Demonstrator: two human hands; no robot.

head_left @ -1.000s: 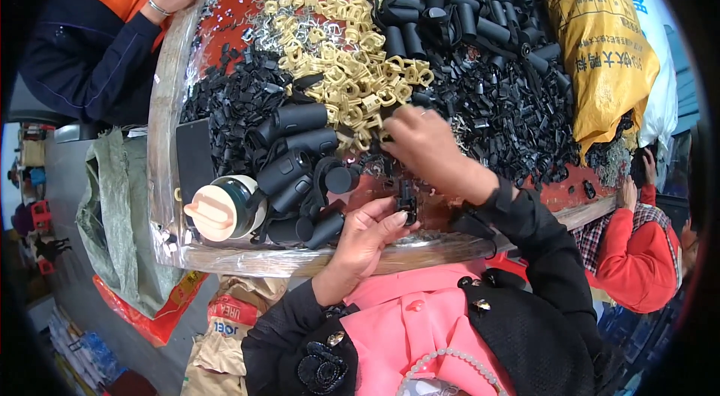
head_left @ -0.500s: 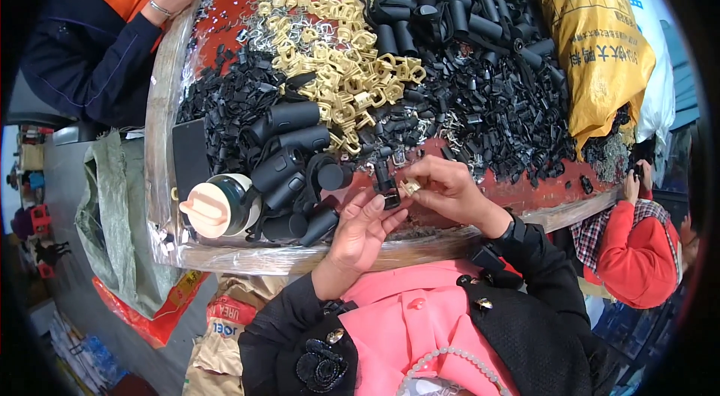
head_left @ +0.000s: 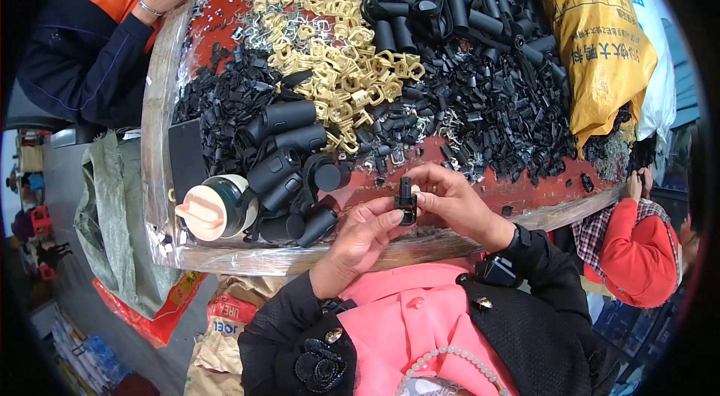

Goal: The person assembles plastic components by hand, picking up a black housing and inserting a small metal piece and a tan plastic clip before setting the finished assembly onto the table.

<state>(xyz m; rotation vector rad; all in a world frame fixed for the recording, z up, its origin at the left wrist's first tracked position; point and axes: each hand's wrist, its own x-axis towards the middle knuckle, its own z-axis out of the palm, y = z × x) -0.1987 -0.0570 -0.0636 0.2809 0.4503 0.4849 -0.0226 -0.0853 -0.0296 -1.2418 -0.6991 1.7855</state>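
In front of my chest, over the near table edge, a small black plastic part (head_left: 406, 203) with an upright tube end is pinched by my left hand (head_left: 365, 237). My right hand (head_left: 463, 205) is closed, thumb and fingers meeting the part's right side. Between those fingertips a bit of a cream plastic piece (head_left: 415, 190) shows; most of it is hidden. Beyond my hands lie a heap of cream plastic loops (head_left: 341, 70), scattered metal clips (head_left: 394, 160) and a wide pile of small black parts (head_left: 499, 118).
Black cylindrical cases (head_left: 277, 171) and a jar with a peach lid (head_left: 206, 212) stand left of my hands. More black cases (head_left: 450, 10) are heaped at the far side. A yellow sack (head_left: 600, 43) leans at the right. Co-workers sit at left (head_left: 90, 51) and right (head_left: 637, 253).
My right hand has brought the cream piece against the black part, and its fingers now cover most of it. The black part has shifted slightly right and toward me.
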